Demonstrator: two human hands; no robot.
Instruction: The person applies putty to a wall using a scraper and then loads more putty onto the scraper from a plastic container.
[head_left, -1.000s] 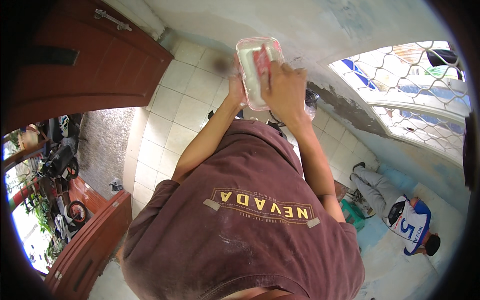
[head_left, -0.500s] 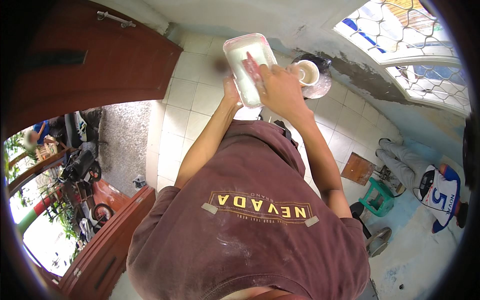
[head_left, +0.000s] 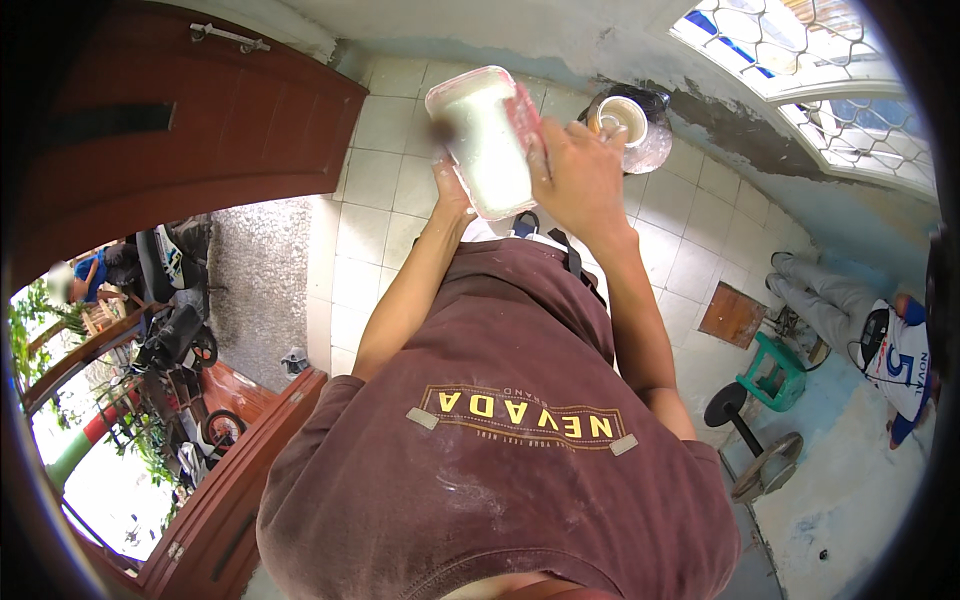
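Out in front, a shallow rectangular tray [head_left: 490, 145] with a pinkish rim rests in my left hand [head_left: 452, 188], whose fingers grip its left edge and underside. Smooth white paste fills much of the tray. My right hand [head_left: 580, 180] is closed on a red scraper [head_left: 522, 112], held along the tray's right side; its blade edge is blurred. Just beyond the right knuckles is a round white container [head_left: 622, 118] with pale contents, at a smeared bucket [head_left: 652, 152] with black plastic around it. A dark blurry smudge hides part of the tray's left edge.
A red-brown door [head_left: 200, 130] stands at the left, near parked motorcycles [head_left: 175, 340] outside. Pale floor tiles [head_left: 365, 235] lie ahead. A grilled window [head_left: 800, 50] is at upper right. Another person [head_left: 880, 340], a green stool [head_left: 775, 375] and a round-based stand [head_left: 765, 465] are at right.
The red scraper has moved from the tray's middle to its right side, now upright along the edge. The tray has shifted slightly left. The person at right appears a little farther right.
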